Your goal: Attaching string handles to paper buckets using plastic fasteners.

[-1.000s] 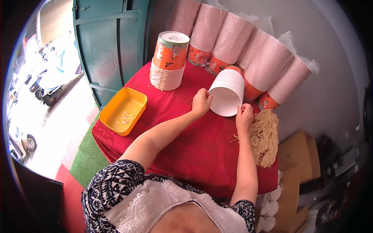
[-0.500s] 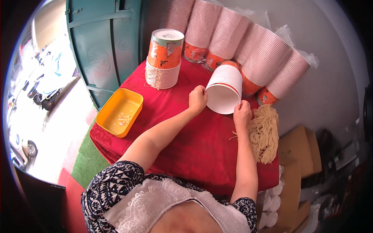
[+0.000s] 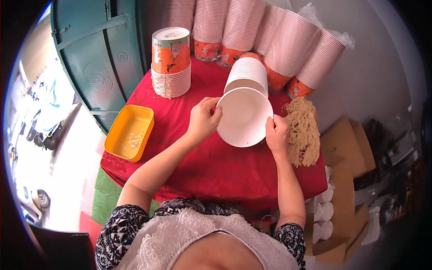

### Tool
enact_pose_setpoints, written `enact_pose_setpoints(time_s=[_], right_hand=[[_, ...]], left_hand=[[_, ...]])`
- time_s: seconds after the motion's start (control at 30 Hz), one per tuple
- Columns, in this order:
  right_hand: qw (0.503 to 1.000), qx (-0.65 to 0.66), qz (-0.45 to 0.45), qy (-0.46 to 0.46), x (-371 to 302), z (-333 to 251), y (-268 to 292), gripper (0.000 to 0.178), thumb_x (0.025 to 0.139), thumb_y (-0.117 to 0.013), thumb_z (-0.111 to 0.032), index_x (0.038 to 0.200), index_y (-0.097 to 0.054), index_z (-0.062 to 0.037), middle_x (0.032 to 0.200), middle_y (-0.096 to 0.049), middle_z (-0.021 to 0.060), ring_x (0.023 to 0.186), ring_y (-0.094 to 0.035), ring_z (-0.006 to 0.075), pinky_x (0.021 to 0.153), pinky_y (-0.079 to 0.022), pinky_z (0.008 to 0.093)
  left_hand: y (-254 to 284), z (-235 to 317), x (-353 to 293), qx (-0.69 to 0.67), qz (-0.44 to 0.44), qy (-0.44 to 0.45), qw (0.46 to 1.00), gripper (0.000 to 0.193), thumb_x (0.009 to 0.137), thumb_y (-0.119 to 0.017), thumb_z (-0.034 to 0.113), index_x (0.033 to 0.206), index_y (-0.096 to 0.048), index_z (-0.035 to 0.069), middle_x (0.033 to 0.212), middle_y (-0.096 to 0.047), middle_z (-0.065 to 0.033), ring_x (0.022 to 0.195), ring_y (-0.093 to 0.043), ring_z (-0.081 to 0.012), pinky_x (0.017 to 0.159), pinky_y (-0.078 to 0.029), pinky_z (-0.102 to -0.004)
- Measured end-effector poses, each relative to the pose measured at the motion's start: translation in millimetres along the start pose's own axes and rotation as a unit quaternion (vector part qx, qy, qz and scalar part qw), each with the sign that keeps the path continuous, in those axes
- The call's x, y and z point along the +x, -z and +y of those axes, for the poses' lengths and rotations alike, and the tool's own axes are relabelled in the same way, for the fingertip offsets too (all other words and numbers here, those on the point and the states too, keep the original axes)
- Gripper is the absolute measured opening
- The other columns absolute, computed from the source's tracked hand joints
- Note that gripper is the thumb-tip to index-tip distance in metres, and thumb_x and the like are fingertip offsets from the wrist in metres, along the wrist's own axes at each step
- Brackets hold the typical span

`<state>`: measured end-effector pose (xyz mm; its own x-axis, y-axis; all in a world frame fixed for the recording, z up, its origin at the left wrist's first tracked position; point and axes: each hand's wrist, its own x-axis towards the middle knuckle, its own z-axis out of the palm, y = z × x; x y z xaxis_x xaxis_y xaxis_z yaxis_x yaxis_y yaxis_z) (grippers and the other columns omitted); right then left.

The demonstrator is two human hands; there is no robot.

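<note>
In the middle of the table I hold a white-lined paper bucket (image 3: 245, 119), its round mouth tilted up toward me. My left hand (image 3: 204, 118) grips its rim on the left side, thumb and fingers pinched over the edge. On the right side, my right hand (image 3: 277, 134) is closed on the same rim. Just behind lies a nested stack of paper buckets (image 3: 247, 74) on its side, white rims toward me. Close to my right hand is a bundle of beige string (image 3: 302, 130).
An upside-down stack of orange printed buckets (image 3: 171, 56) with string on its rims stands at back left. A yellow tray (image 3: 110, 146) holds small pale bits. Tall plastic-wrapped bucket stacks (image 3: 288, 40) line the wall. Cardboard boxes (image 3: 348, 146) stand right of the red-covered table (image 3: 189, 180).
Both hands have drawn one bucket out of the lying stack and toward me. Its mouth is now tipped upward, apart from the stack's rims. The head view has shifted slightly.
</note>
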<state>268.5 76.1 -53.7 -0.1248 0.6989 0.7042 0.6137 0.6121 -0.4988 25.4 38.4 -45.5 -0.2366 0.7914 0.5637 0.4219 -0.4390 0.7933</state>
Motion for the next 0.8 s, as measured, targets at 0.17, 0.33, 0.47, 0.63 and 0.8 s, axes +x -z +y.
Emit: enact_pose_setpoints(time_s=[0.17, 0.33, 0.47, 0.63, 0.8], right_hand=[[0.992, 0.124, -0.025, -0.026, -5, -15, 6, 0.017, 0.094, -0.055, -0.007, 0.082, -0.056, 0.0044, 0.071, -0.055, 0.0129, 0.061, -0.052, 0.0223, 0.057, -0.041, 0.0368], [0.978, 0.19, -0.088, 0.013, -3, -8, -8, 0.024, 0.101, -0.055, -0.017, 0.093, -0.06, 0.0045, 0.083, -0.055, 0.0073, 0.074, -0.053, 0.0164, 0.067, -0.044, 0.0292], [0.969, 0.214, -0.112, 0.048, 2, -25, -26, 0.035, 0.103, -0.056, -0.028, 0.098, -0.063, 0.0051, 0.089, -0.06, 0.0069, 0.083, -0.057, 0.0154, 0.073, -0.045, 0.0269], [0.97, 0.21, -0.123, 0.003, 0, -34, -45, 0.028, 0.099, -0.062, -0.025, 0.102, -0.065, 0.0032, 0.094, -0.064, 0.0115, 0.083, -0.063, 0.0216, 0.071, -0.049, 0.0308], [0.992, 0.125, 0.001, 0.014, -32, -57, -41, 0.021, 0.099, -0.059, -0.014, 0.107, -0.061, 0.0046, 0.101, -0.062, 0.0152, 0.09, -0.062, 0.0236, 0.079, -0.049, 0.0323]], left_hand=[[55, 20, -24, 0.008, -0.141, -0.204, 0.969, 0.077, 0.077, -0.075, 0.031, 0.142, -0.047, 0.002, 0.145, -0.043, -0.0219, 0.131, -0.043, -0.0377, 0.11, -0.034, -0.0499], [89, 52, -40, 0.191, -0.221, -0.273, 0.917, 0.117, 0.062, -0.087, 0.046, 0.154, -0.026, 0.005, 0.154, -0.032, -0.0213, 0.146, -0.025, -0.0409, 0.12, -0.013, -0.0596], [87, 65, -44, 0.278, -0.253, -0.242, 0.895, 0.127, 0.055, -0.087, 0.056, 0.153, -0.025, 0.003, 0.155, -0.031, -0.0206, 0.147, -0.024, -0.0389, 0.121, -0.01, -0.0577], [79, 50, -54, 0.281, -0.236, -0.215, 0.905, 0.122, 0.054, -0.089, 0.052, 0.15, -0.03, 0.005, 0.15, -0.036, -0.0202, 0.144, -0.03, -0.039, 0.12, -0.012, -0.0585], [70, 47, -65, 0.279, -0.215, -0.196, 0.915, 0.117, 0.055, -0.091, 0.042, 0.149, -0.031, 0.006, 0.148, -0.039, -0.0193, 0.144, -0.029, -0.0371, 0.118, -0.014, -0.0614]])
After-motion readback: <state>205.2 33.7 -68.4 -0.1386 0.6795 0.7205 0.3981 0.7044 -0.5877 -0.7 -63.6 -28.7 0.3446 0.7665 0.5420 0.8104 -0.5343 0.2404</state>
